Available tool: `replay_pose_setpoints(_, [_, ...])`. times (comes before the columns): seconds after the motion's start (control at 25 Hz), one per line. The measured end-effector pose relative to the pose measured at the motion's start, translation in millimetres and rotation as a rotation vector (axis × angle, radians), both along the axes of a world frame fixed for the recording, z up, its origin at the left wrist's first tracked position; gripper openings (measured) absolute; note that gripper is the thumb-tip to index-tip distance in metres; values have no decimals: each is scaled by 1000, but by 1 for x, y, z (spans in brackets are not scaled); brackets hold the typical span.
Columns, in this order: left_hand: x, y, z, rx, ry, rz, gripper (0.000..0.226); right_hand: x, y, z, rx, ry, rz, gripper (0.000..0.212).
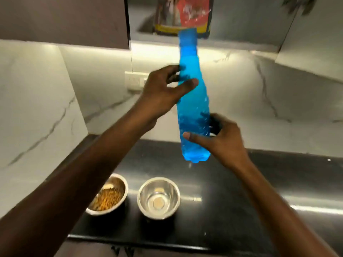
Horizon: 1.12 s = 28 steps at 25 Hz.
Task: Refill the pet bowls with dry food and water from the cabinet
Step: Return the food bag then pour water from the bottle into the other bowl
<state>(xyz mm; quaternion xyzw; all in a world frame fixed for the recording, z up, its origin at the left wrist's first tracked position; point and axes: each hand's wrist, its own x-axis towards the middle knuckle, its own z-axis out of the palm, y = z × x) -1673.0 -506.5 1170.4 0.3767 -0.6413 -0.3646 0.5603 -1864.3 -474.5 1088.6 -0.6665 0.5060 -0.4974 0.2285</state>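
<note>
From the head camera, a glossy black stone worktop [241, 191] runs across the lower part of the view, throwing back bright streaks of light, and it ends in a front edge near the bottom of the frame. Behind it rises a white marble-patterned wall [37, 101] with grey veins, lit by a strip of warm light under the upper cabinets; a white switch plate [134, 79] sits on that wall just behind the left hand. Above, a dark brown cabinet door [65, 17] hangs at the left, and beside it an open grey cabinet shelf [241, 19] carries a red and yellow printed pet-food bag [183, 15], blurred. Held upright in the air above the worktop is a translucent blue plastic water bottle [193, 108], its cap end reaching up in front of the bag. The left hand [163, 91] has its fingers and thumb wrapped around the bottle's upper body, gripping it; the right hand [220, 140] has its fingers closed around the lower part, thumb across the front. On the worktop below, near the front edge, stand two round steel bowls close side by side: the left steel bowl [109, 195] holds brown dry kibble [106, 198], partly hidden by the left forearm, and the right steel bowl [158, 198] shows only its shiny bottom.
</note>
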Motion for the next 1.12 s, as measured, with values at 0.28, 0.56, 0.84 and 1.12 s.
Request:
replay_pose_setpoints(0.28, [17, 49, -205, 564, 303, 55, 30, -1, 54, -154, 334, 242, 114, 69])
replay_pose_setpoints(0.56, [-15, 81, -304, 985, 446, 78, 37, -35, 87, -191, 640, 594, 166, 55])
replay_pose_setpoints(0.84, [-23, 95, -337, 1199, 550, 37, 40, -47, 100, -204, 802, 723, 190, 60])
replay_pose_setpoints(1.12, [-25, 100, -334, 1250, 561, 28, 40, -52, 99, -199, 840, 781, 205, 59])
